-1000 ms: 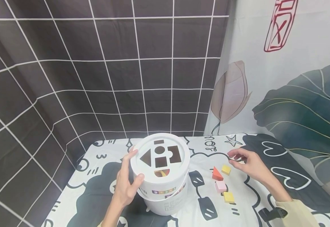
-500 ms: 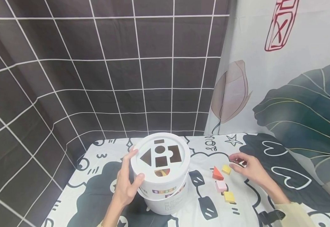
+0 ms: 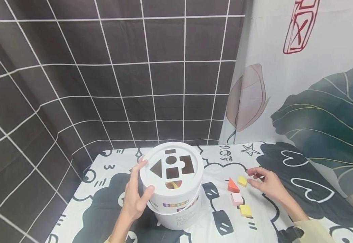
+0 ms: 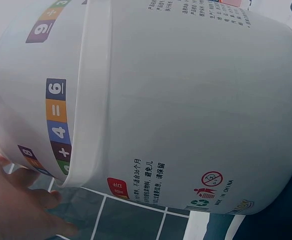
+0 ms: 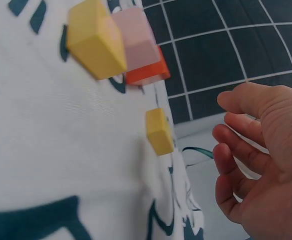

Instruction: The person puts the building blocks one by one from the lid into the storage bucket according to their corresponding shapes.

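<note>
A white bucket (image 3: 179, 216) stands upright, its white lid (image 3: 193, 187) cut with differently shaped holes. My left hand (image 3: 134, 199) rests against its left side, fingers spread, index fingertip and thumb on the lid's rim. Coloured number strips run round the bucket (image 4: 186, 115) in the left wrist view. My right hand (image 3: 269, 184) hovers at the right with loosely bent fingers and nothing between them. Its fingertips are just right of a small yellow block (image 3: 242, 181). In the right wrist view this yellow block (image 5: 159, 131) lies on the cloth, apart from the hand (image 5: 266, 155).
Left of the near yellow block lies a red triangular block (image 3: 232, 186). A pink block (image 3: 236, 199) and another yellow block (image 3: 245, 210) lie nearer the front. The patterned cloth (image 3: 261, 216) covers the surface, and a dark gridded curtain (image 3: 128, 84) hangs behind.
My right hand has lowered slightly and come in close to the small yellow block. The left hand and bucket have stayed put.
</note>
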`<action>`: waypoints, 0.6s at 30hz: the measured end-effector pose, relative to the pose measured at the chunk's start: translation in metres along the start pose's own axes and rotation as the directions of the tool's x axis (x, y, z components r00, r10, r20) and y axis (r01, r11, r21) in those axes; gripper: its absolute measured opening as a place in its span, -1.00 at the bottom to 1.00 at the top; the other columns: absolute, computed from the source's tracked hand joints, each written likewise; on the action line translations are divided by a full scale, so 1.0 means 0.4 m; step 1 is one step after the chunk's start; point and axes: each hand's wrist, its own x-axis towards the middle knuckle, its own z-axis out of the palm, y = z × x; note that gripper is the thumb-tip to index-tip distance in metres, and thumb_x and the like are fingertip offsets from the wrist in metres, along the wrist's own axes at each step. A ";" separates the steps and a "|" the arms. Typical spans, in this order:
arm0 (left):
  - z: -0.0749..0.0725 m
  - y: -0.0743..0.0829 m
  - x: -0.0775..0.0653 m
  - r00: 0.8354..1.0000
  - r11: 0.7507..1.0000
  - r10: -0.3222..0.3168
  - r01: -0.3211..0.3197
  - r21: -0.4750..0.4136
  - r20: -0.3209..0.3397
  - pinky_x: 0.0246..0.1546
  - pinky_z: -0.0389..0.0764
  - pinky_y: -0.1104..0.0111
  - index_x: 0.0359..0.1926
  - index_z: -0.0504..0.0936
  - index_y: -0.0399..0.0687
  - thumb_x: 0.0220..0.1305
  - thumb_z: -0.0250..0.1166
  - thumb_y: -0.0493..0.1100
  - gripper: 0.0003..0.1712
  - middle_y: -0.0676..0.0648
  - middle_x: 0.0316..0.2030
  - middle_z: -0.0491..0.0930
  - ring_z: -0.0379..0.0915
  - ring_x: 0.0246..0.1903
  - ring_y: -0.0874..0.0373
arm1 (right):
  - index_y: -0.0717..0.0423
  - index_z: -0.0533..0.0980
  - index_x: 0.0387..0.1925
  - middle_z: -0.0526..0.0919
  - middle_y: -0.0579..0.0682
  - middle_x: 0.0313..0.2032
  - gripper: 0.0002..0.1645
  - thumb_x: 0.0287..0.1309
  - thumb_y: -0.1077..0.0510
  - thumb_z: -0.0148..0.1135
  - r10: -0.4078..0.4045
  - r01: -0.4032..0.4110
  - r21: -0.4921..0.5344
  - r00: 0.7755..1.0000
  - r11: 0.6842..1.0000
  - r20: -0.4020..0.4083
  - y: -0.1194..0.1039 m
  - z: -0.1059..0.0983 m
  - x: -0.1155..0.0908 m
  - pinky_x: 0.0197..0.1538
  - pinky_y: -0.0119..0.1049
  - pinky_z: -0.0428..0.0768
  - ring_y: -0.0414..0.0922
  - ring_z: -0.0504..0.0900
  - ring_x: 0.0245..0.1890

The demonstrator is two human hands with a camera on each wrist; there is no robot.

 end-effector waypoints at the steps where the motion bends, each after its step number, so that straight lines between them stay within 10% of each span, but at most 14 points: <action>1: 0.000 0.000 0.000 1.000 1.000 0.000 0.000 0.001 -0.001 0.37 0.04 0.42 0.41 0.31 -0.05 0.00 0.18 -0.13 -0.16 -0.20 0.43 0.27 0.14 0.43 -0.10 | 0.25 0.64 -0.10 0.71 0.03 -0.23 -0.63 -0.02 0.29 0.47 0.006 -0.006 0.000 1.000 1.000 0.003 0.003 0.003 -0.002 -0.25 -0.25 0.52 -0.05 0.59 -0.26; 18: 0.001 0.000 0.000 1.000 1.000 0.005 -0.005 0.001 -0.004 0.37 0.05 0.42 0.41 0.32 -0.05 0.00 0.18 -0.12 -0.16 -0.20 0.43 0.28 0.14 0.43 -0.09 | 0.25 0.64 -0.11 0.68 0.09 -0.19 -0.60 -0.05 0.27 0.52 0.034 -0.034 -0.002 0.999 0.999 -0.016 0.034 0.041 -0.021 -0.23 -0.14 0.54 0.00 0.59 -0.26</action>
